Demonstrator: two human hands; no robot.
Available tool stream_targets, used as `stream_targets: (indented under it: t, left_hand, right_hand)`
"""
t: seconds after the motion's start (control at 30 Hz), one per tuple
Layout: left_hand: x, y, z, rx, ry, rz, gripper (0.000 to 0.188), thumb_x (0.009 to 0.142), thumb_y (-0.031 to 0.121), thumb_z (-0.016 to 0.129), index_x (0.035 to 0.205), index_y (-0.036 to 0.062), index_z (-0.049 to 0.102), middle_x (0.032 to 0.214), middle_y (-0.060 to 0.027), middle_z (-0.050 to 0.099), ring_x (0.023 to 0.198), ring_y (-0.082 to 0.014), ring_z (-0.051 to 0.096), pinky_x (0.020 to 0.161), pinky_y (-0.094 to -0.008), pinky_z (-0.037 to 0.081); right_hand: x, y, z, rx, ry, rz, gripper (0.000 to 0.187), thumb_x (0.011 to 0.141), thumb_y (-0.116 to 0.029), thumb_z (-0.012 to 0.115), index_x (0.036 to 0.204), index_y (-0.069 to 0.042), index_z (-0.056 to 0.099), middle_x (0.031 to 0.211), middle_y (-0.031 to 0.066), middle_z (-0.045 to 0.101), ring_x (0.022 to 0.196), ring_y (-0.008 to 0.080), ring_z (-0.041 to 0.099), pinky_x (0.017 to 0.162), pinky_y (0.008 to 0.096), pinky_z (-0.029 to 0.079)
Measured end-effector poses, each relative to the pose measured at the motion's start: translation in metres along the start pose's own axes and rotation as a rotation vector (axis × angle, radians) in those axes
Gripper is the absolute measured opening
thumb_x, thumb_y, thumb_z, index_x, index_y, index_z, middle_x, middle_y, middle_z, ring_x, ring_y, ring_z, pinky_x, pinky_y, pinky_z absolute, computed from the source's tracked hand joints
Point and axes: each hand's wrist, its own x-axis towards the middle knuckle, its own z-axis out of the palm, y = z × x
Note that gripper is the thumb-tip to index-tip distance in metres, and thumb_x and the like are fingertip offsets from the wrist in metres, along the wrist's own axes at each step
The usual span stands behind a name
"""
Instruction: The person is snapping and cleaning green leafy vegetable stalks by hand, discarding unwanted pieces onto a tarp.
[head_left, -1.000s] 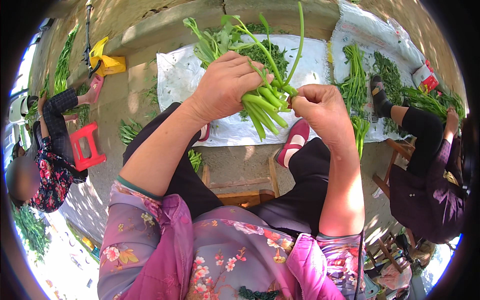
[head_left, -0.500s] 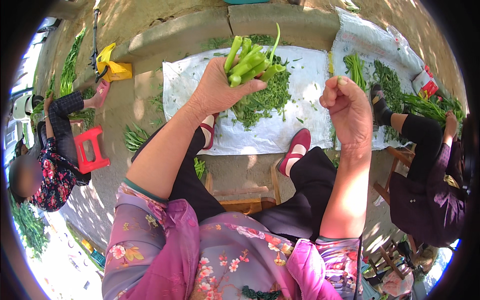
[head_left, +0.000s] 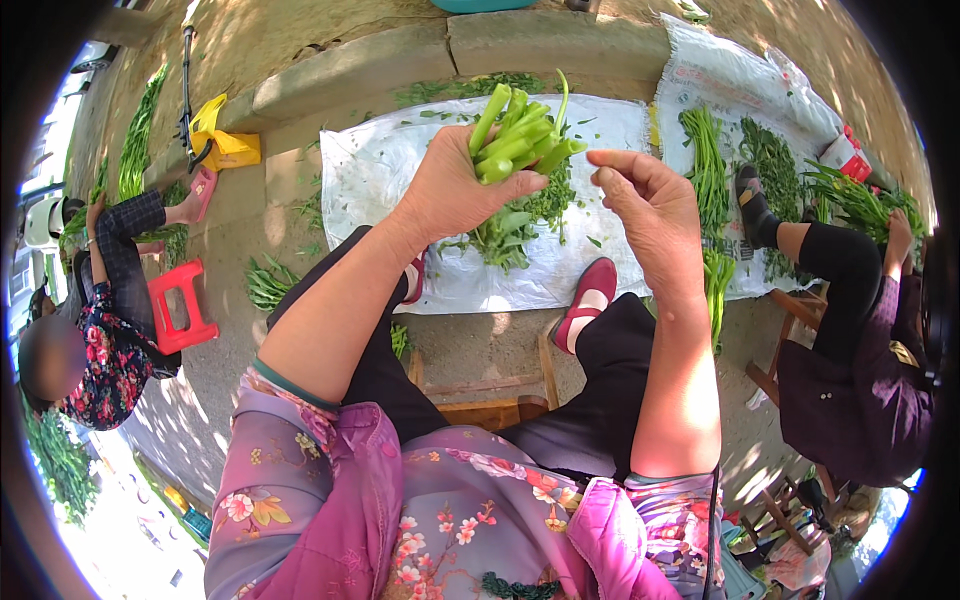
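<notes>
- Up front, a bunch of green stalks (head_left: 515, 135) is held raised above the lap, cut ends pointing up and toward the right hand, leafy ends hanging down behind the fist.
- Left hand (head_left: 455, 185) is closed around the bunch, thumb pressed across the stalks near their cut ends.
- Right hand (head_left: 650, 205) is held just beside the bunch, not touching it; fingers are loosely curled, thumb and forefinger near each other. Nothing can be seen between them.
- Below the hands, a white sheet (head_left: 380, 170) lies on the ground with a pile of green trimmings (head_left: 510, 235) on it.
- Person's feet in red shoes (head_left: 588, 300) rest at the near edge of that sheet; a wooden stool (head_left: 490, 400) shows between the legs.
- Further right, long bundles of greens (head_left: 705, 160) lie on a second sheet (head_left: 740, 75).
- At right, another person in dark clothes (head_left: 860, 390) sits on a low seat.
- At left, a person in a flowered top (head_left: 100, 360) sits beside a red plastic stool (head_left: 180, 305); a yellow bag (head_left: 225, 145) lies by the concrete kerb (head_left: 350, 75).
</notes>
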Motion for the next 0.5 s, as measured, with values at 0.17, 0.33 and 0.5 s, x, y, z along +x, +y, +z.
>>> stream_targets:
  t: [0.17,0.33,0.5]
  left_hand:
    - [0.0,0.006,0.004,0.207,0.012,0.051,0.022,0.073,0.008,0.073,0.093,0.003,0.066,0.079,-0.0032,0.067,0.071,-0.0074,0.058,0.067,-0.0255,0.048]
    - [-0.001,-0.008,0.005,0.186,-0.014,0.123,0.019,0.071,0.002,0.072,0.09,0.0036,0.066,0.076,0.0,0.065,0.069,-0.0049,0.053,0.064,-0.0233,0.045]
    - [-0.001,-0.008,0.002,0.341,-0.007,0.201,0.029,0.062,0.003,0.072,0.09,0.0052,0.065,0.08,-0.0071,0.066,0.073,-0.021,0.059,0.067,-0.0309,0.048]
  right_hand:
    - [-0.004,-0.005,0.002,0.084,-0.074,0.05,0.026,0.086,-0.019,0.064,0.101,0.002,0.066,0.084,0.0044,0.065,0.075,0.0068,0.055,0.068,0.0204,0.044]
    - [-0.005,-0.004,0.008,0.086,-0.078,0.075,0.025,0.086,-0.02,0.064,0.096,0.002,0.066,0.081,0.0043,0.065,0.071,0.0071,0.054,0.066,0.0209,0.043]
    - [-0.005,-0.005,0.01,0.085,-0.075,0.094,0.022,0.086,-0.017,0.062,0.094,0.002,0.066,0.079,0.0039,0.064,0.067,0.0063,0.05,0.064,0.0204,0.042]
